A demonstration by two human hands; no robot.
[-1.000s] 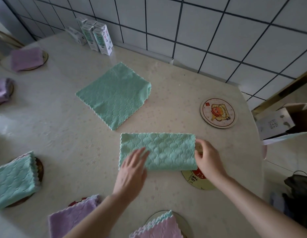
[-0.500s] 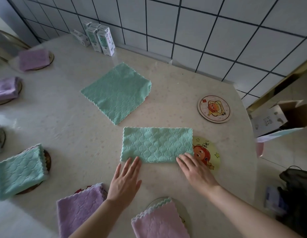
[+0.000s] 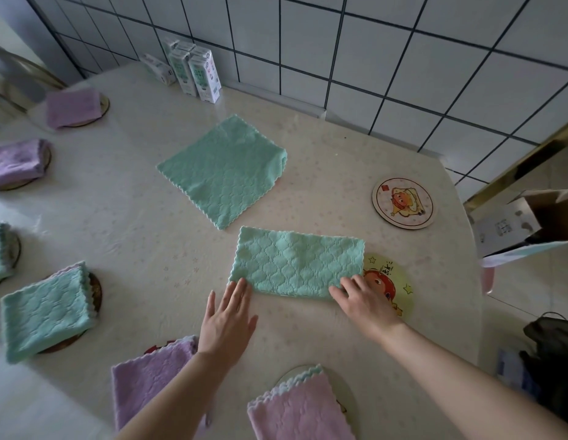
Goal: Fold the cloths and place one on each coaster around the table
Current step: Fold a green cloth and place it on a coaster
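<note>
Over at the table's left edge, a back purple cloth (image 3: pixel 73 108) and a second purple cloth (image 3: pixel 16 161) each sit folded on a coaster. Nearer along that edge, a folded green cloth (image 3: pixel 44 312) covers its dark coaster (image 3: pixel 96 295). At the near edge a near purple cloth (image 3: pixel 149 376) lies folded.

The left hand (image 3: pixel 227 319) lies flat with straight fingers, holding nothing, its tips touching the near-left corner of the half-folded green cloth (image 3: pixel 297 265). That cloth is a long rectangle at mid-table. Behind it, toward the wall edge, a spread green cloth (image 3: pixel 225 169) lies flat.

The right hand (image 3: pixel 362 300), fingers splayed wide, presses the rectangle's near-right corner. The cloth's right end overlaps the yellow coaster (image 3: pixel 400 281). Further back by the right edge sits a bare cartoon coaster (image 3: pixel 403 203).
</note>
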